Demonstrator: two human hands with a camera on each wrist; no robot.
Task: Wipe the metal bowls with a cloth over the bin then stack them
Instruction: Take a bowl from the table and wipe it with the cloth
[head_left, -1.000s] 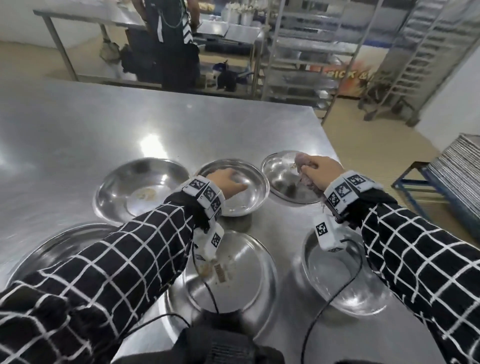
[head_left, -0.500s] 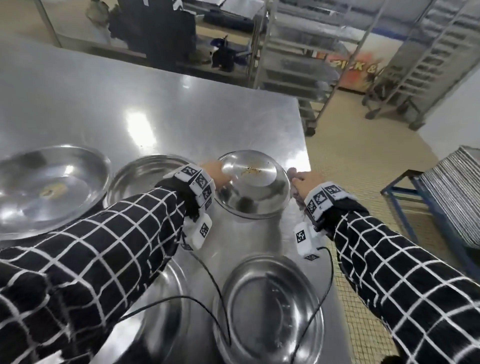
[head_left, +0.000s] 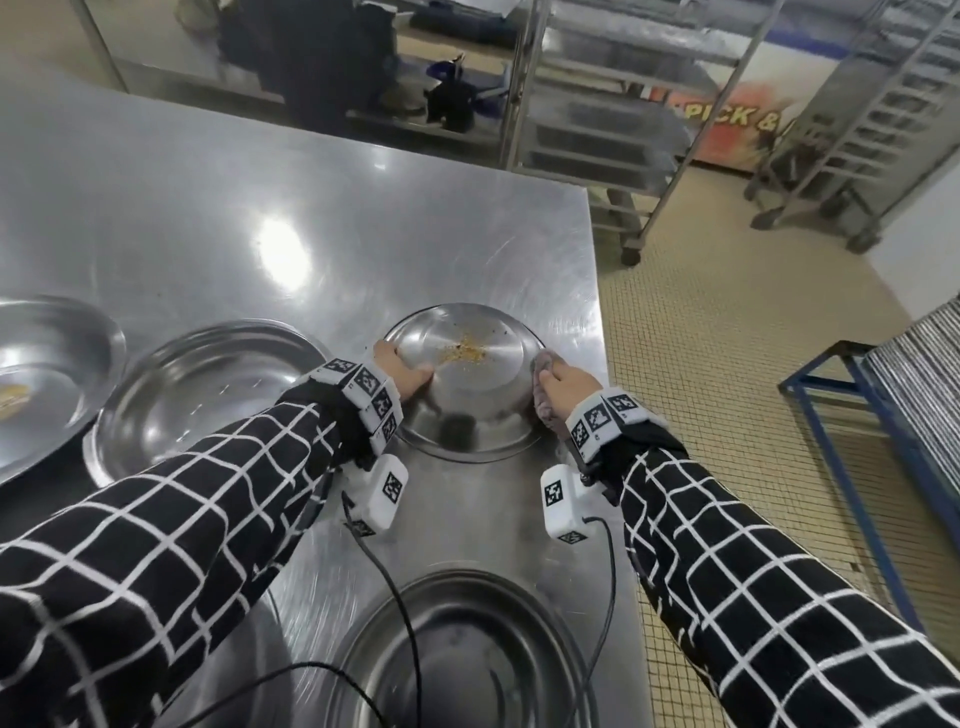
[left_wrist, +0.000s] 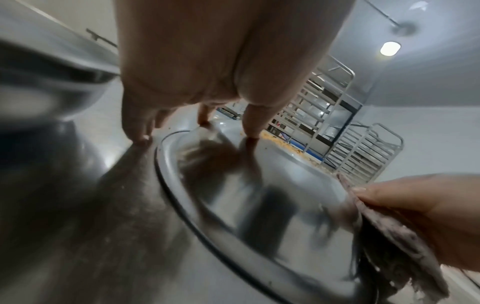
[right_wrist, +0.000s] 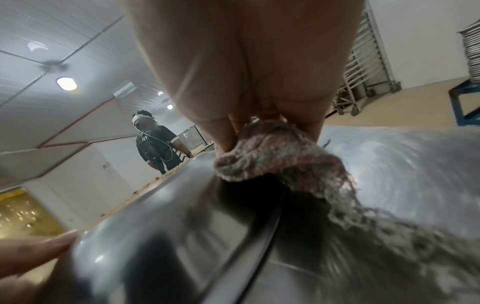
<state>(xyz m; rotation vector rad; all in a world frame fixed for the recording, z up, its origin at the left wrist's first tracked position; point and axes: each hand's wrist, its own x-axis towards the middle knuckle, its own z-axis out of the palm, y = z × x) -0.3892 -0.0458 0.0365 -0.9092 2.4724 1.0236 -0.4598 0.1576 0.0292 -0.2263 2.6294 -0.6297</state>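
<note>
An upturned metal bowl (head_left: 467, 410) lies rim-down on the steel table (head_left: 363, 218) near its right edge, with yellow crumbs (head_left: 465, 353) on its flat base. My left hand (head_left: 402, 371) rests on the bowl's left side, fingers straight, tips touching the bowl (left_wrist: 272, 195) and the table. My right hand (head_left: 563, 387) grips a bunched grey-pink cloth (head_left: 543, 402) and presses it against the bowl's right side. The cloth (right_wrist: 272, 156) hangs down over the rim in the right wrist view. No bin is in view.
Two upright bowls (head_left: 208, 395) (head_left: 41, 374) sit to the left and another bowl (head_left: 467, 649) close in front of me. The table's right edge drops to tiled floor. A blue frame (head_left: 857, 415) stands at right, metal racks (head_left: 597, 104) behind. A person (right_wrist: 155, 148) stands beyond the table.
A second ago my hands were in two upright bowls. Now one bowl lies upside down, my left hand has moved onto its left side, and the cloth hand sits at its right side.
</note>
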